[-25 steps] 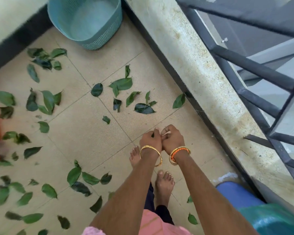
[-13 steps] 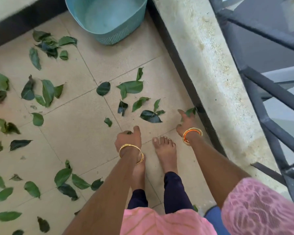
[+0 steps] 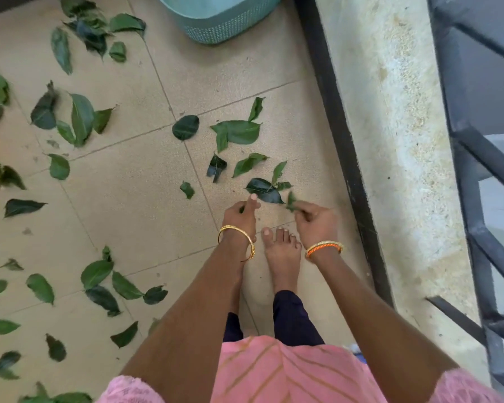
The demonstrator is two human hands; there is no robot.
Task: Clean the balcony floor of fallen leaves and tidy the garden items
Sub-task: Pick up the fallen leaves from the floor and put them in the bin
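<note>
Green leaf [image 3: 291, 201] now pinched in right hand [image 3: 314, 221]; left hand [image 3: 243, 212] curled round leaf scrap.

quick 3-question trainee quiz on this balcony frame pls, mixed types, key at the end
1. True or false: the right hand pinches a small green leaf.
2. Where is the teal basket? A) at the top of the view, by the dark strip under the ledge B) between the feet C) outside the railing
3. Fill in: the left hand reaches toward a dark ____ lying on the tiled floor.

Key: 1 true; 2 A; 3 leaf
</note>
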